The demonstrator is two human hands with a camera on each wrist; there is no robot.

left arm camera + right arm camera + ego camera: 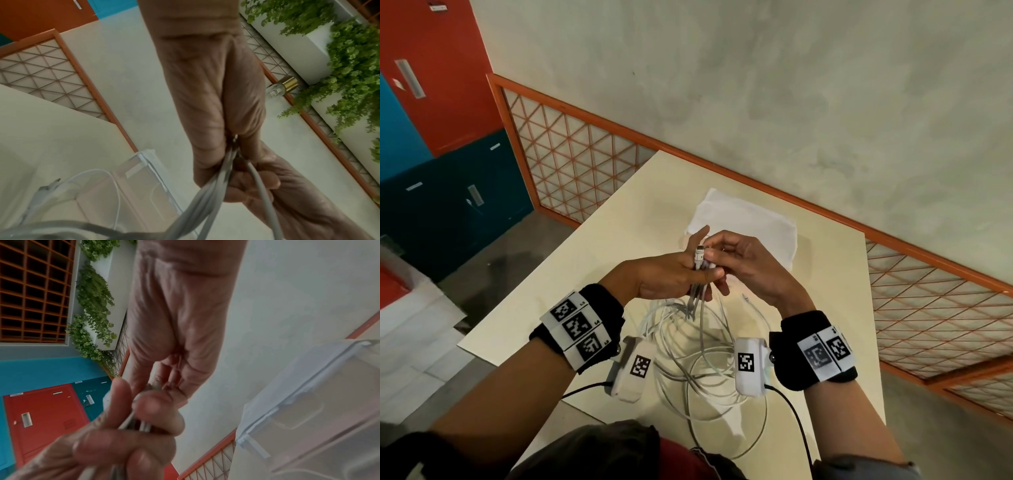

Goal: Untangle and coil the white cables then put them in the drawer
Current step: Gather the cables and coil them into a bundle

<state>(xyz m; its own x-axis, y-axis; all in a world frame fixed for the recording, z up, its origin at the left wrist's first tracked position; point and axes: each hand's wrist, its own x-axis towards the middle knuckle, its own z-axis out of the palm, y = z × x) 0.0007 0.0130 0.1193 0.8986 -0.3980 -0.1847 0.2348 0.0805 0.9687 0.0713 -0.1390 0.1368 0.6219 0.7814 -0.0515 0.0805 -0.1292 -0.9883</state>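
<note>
Several white cables (705, 356) lie in tangled loops on the cream table (585, 274), and their ends rise in a bundle. My left hand (700, 274) grips this bundle upright, with the connector plugs (699, 255) sticking out at the top. My right hand (714, 251) pinches the plug ends from the right, touching the left fingers. In the left wrist view the strands (213, 188) run out from under my left palm (205, 97). The right wrist view shows the bundle (144, 425) squeezed between both hands. A translucent white drawer (753, 219) sits on the table just beyond the hands.
An orange lattice railing (585, 164) runs behind the table. Red and blue lockers (431, 102) stand at the far left. The table's left edge (524, 308) drops off to the floor. Black camera leads (791, 418) hang from both wrists. Green plants (339, 48) hang on a wall.
</note>
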